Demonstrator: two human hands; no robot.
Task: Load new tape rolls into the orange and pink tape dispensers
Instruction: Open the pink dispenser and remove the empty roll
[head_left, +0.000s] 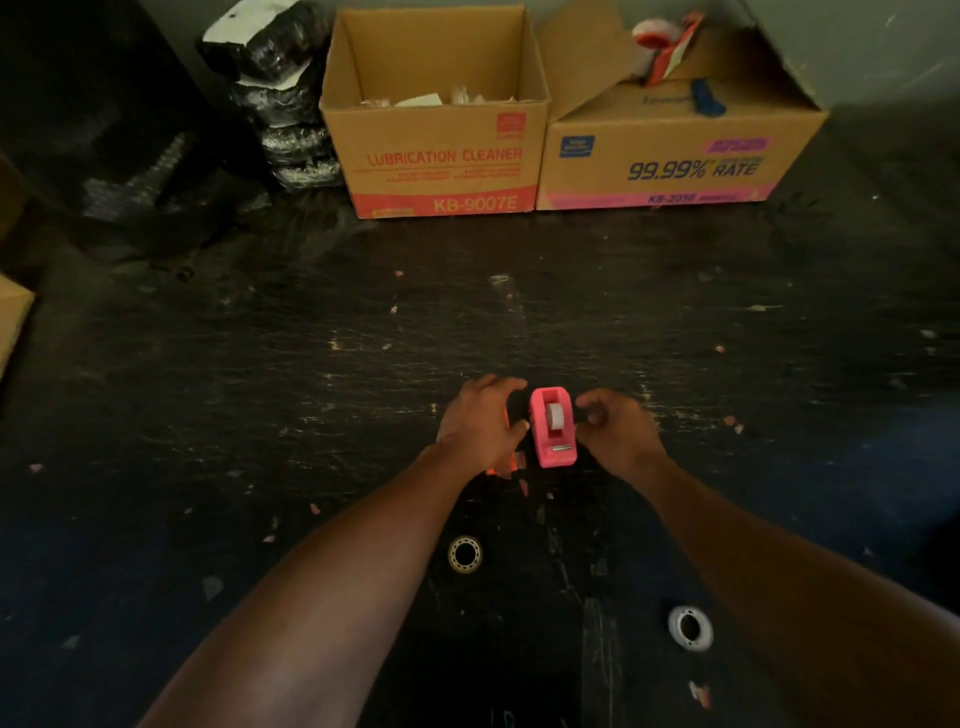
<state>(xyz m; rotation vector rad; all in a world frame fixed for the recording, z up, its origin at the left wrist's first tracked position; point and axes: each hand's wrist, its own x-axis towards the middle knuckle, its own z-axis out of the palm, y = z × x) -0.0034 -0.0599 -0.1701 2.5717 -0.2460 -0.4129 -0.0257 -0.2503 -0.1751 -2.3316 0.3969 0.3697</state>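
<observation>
A pink tape dispenser (553, 427) stands upright on the dark table with a white tape roll (555, 415) seated in it. My left hand (480, 421) curves over the orange tape dispenser (506, 464), which is mostly hidden; only an orange corner shows below the palm. My right hand (615, 428) sits just right of the pink dispenser, fingers curled near its side, and I cannot tell whether they touch it. Nearer me lie two loose rolls: a clear one (465, 554) between my forearms and a white one (690, 627) by my right forearm.
Two cardboard boxes stand at the back: an open box marked LUBRICATION CLEANER (436, 156) and a box marked 99.99% RATE (675, 156). Black wrapped bundles (280, 93) are stacked at the back left. Another box corner (13, 312) pokes in at the left edge. Small scraps dot the table.
</observation>
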